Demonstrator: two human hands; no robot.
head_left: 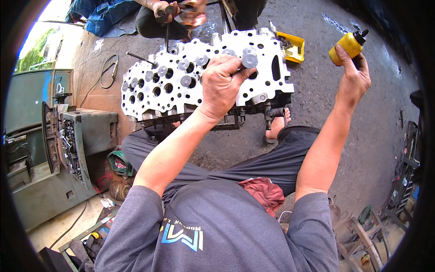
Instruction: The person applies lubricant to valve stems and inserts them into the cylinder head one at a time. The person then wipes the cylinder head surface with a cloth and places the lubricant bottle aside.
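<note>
At the left, one grey metal case (97,127) is standing with one open side, where small metal parts (70,149) are lying too jumbled to be counted. Farther right, one cable (103,75) is lying looped on the floor (93,97), and one blue sheet (108,20) is being seen near the upper edge. One pale-faced cylinder head (192,96) is being placed before the person's knees by its own stand or supports, which are being partly hidden; at least five grey valve heads (186,81) are showing on its holed face. Beyond it, two hands of a co-worker (161,10) are being seen, one blurred, one holding dark round-headed parts.

Over the cylinder head, one valve (249,61) is being pinched between thumb and fingers in the grip of the left hand (222,81). One red cloth (265,195) is lying on the lap, and one yellow tray (297,49) of small parts is resting beside the block's right end. Farthest right, well apart from the block, one yellow bottle (348,47) with one black nozzle is being clasped by the right hand (353,79), its grip closing around the bottle's side.
</note>
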